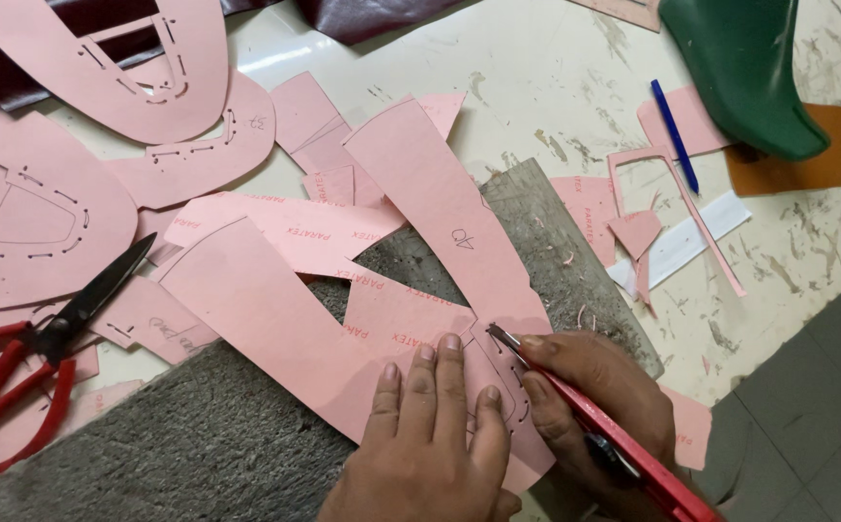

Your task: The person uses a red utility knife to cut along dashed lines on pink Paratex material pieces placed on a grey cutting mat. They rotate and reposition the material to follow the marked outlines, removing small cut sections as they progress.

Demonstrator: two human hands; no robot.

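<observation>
Wrists cut off | knife (602,422) handle leaves frame | scissors (33,358) partly cropped

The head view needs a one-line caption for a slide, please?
Left hand pins pink pattern card while right hand cuts with red knife.

Shoe-pattern workshop: pink card patterns (420,193), scissors (43,348), scarred cutting mat (198,435) on bench.

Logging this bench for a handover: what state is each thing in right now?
Left hand: flat, pressing the pink sheet onto the grey board.
Right hand: gripping the red knife, blade tip on the sheet.
Scissors: lying untouched, blades closed.
Blue pen: lying loose.
Pink offcuts: scattered on the table.
</observation>
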